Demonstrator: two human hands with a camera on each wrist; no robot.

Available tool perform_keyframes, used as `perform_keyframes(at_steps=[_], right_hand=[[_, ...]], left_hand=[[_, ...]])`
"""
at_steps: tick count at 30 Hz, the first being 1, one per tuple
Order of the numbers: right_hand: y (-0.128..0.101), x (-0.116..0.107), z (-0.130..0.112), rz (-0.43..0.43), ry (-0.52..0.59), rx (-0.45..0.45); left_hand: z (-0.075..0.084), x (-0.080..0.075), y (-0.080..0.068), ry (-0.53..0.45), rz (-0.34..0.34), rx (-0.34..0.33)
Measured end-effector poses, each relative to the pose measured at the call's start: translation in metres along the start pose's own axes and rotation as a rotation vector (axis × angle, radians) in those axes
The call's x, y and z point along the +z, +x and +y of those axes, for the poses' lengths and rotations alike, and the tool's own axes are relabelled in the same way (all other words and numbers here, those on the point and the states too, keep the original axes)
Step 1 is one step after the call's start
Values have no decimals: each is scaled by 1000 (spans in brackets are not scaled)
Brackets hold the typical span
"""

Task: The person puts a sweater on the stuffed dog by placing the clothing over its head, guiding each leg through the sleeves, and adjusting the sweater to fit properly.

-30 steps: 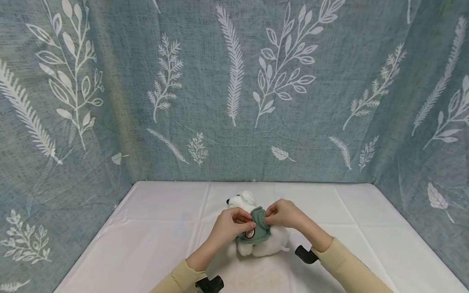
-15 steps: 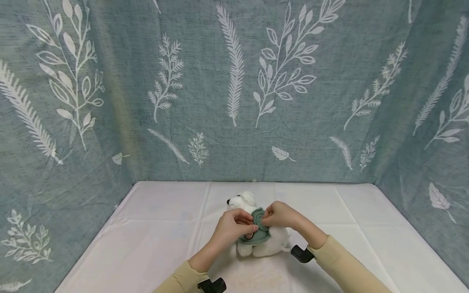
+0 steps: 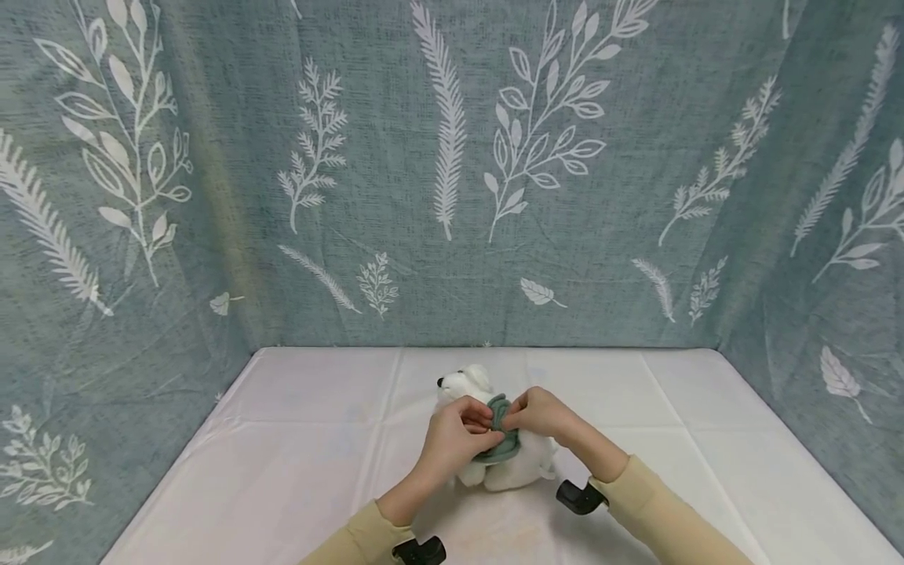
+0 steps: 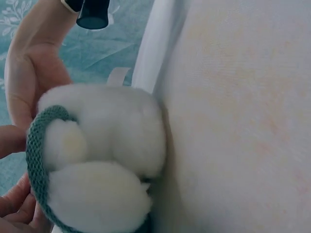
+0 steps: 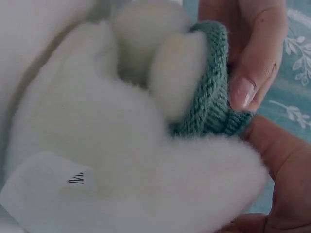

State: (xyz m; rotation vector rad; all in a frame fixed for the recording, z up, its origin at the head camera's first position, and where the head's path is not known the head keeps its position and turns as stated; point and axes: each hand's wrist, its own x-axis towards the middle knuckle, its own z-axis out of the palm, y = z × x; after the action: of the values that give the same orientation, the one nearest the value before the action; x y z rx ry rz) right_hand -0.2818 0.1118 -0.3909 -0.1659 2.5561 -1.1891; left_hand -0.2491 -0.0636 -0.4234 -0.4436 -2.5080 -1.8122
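Observation:
A white plush animal [image 3: 526, 464] with a black nose stands on the table in the head view, its head to the left. Around its front body sits a green knitted sweater [image 3: 505, 449]. My left hand [image 3: 450, 436] pinches the sweater's upper edge between thumb and fingers, and covers part of its side. Just right of it, my right hand [image 3: 542, 413] pinches the same fabric over the back. In the right wrist view the sweater's rolled edge [image 5: 211, 82] runs past a front leg [image 5: 177, 77]. A white tag [image 5: 46, 187] hangs on the plush.
A white cloth covers the table [image 3: 297, 463]. Blue-green curtains [image 3: 395, 196] with white leaf prints rise behind it and at both sides. A black wrist camera [image 3: 581, 497] sits at the right cuff, and another black one [image 3: 421, 551] at the left.
Both hands have drawn slightly closer together on the sweater. The left hand has shifted right and now hides the round badge that showed earlier. The plush has stayed nearly in place.

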Motion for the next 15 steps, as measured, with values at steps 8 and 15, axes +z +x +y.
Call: perform_keyframes(at_steps=[8, 15], right_hand=[[4, -6, 2, -47, 50, 23], [4, -12, 6, -141, 225, 20]], left_hand=[[4, 7, 1, 49, 26, 59], [3, 5, -1, 15, 17, 36]])
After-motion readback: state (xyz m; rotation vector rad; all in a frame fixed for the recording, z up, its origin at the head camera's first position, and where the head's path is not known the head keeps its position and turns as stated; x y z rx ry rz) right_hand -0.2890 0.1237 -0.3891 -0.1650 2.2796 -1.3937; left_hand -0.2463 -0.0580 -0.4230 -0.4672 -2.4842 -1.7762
